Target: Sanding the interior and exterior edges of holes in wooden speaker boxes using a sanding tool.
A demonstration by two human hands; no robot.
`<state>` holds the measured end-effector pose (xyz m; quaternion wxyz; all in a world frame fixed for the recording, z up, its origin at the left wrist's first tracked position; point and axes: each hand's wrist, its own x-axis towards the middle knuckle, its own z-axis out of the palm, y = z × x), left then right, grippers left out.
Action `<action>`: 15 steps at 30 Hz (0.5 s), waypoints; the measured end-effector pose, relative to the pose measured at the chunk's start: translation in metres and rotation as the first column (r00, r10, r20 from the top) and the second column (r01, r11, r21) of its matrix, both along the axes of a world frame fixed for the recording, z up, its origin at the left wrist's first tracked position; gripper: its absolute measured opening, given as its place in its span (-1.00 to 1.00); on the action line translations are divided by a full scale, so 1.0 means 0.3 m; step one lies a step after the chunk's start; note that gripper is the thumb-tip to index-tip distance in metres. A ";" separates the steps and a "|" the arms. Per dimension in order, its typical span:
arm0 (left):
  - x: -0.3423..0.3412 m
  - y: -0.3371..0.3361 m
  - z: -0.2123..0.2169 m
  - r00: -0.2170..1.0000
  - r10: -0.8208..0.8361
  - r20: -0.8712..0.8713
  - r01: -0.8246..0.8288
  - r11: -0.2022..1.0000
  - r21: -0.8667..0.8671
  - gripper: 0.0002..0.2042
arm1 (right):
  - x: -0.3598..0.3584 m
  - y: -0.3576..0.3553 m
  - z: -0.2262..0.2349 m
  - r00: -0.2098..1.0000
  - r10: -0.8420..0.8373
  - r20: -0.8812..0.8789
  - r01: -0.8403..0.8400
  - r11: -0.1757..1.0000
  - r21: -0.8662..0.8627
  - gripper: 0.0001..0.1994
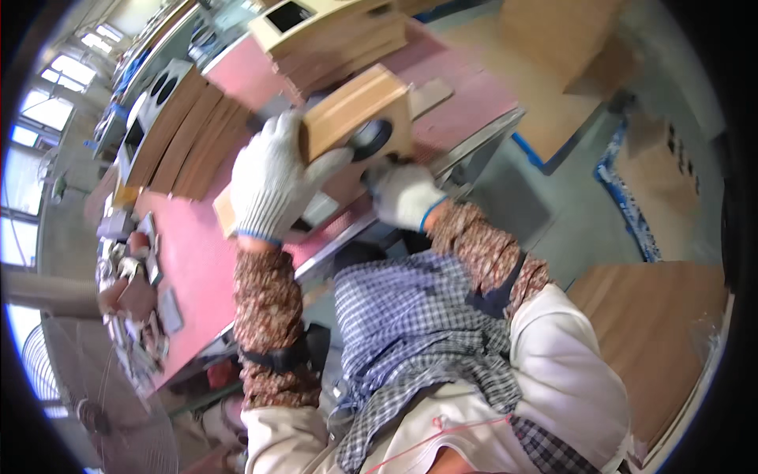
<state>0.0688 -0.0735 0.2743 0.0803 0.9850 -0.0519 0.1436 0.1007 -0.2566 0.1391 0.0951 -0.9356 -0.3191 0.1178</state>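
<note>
A wooden box point(347, 114) with a round opening is tilted above the pink-topped bench point(201, 261). A black ring point(371, 138) shows at its opening. My left hand point(272, 182), in a white knit glove, grips the box's left end, with the thumb stretched across its front face toward the ring. At the lower right of the box, my right hand point(407, 193), also gloved, has its fingers curled in. Its fingertips look dark and blurred, and what lies in them I cannot make out.
Wooden panels point(189, 134) stand stacked at the left, and more box pieces point(335, 51) behind. Small parts point(134, 292) crowd the bench's left edge. A fan point(103, 395) is at lower left. Cardboard point(553, 87) and a brown sheet point(647, 340) lie to the right.
</note>
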 end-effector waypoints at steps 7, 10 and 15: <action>-0.018 -0.014 -0.007 1.000 0.005 0.016 -0.005 1.000 -0.005 -0.42 | 0.087 0.076 0.072 0.968 0.077 -0.241 -0.151 0.939 -0.308 -0.44; -0.020 -0.010 -0.011 0.999 -0.001 0.044 0.000 1.000 0.004 -0.41 | 0.008 0.017 -0.008 0.998 0.061 0.025 -0.059 0.995 -0.076 -0.47; -0.005 -0.029 -0.005 1.000 0.005 0.006 -0.005 1.000 0.005 -0.40 | 0.091 0.048 0.099 0.946 0.045 -0.320 -0.134 0.956 -0.262 -0.44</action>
